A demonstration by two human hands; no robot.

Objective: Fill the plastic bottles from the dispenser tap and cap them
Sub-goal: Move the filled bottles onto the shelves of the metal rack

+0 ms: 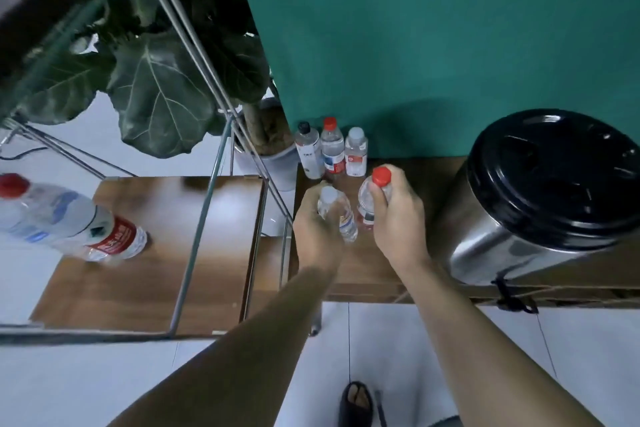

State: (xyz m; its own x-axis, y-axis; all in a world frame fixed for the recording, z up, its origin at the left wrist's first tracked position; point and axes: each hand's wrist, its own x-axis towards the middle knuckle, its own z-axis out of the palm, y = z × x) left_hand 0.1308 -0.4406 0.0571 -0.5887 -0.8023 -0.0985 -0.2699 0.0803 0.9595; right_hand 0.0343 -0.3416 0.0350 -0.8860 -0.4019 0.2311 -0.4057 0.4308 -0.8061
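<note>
My left hand [313, 229] grips a small clear bottle with a white cap [337, 211], tilted toward me over the wooden table [367, 267]. Beside it, my right hand [398, 218] holds a clear bottle with a red cap [370, 196] by its neck and shoulder. Both bottles carry caps. Three more capped bottles stand at the table's back edge: a black-capped one [308, 149], a red-capped one [332, 147] and a white-capped one [356, 151]. The steel dispenser with a black lid [540, 198] stands at the right; its tap [509, 295] hangs over the front edge.
A large red-capped bottle [69, 218] lies on its side on the lower wooden shelf [166, 253] at left, inside a metal frame [204, 211]. A potted plant [159, 94] stands behind. A green wall backs the table. My foot in a sandal [356, 404] is on white tiles.
</note>
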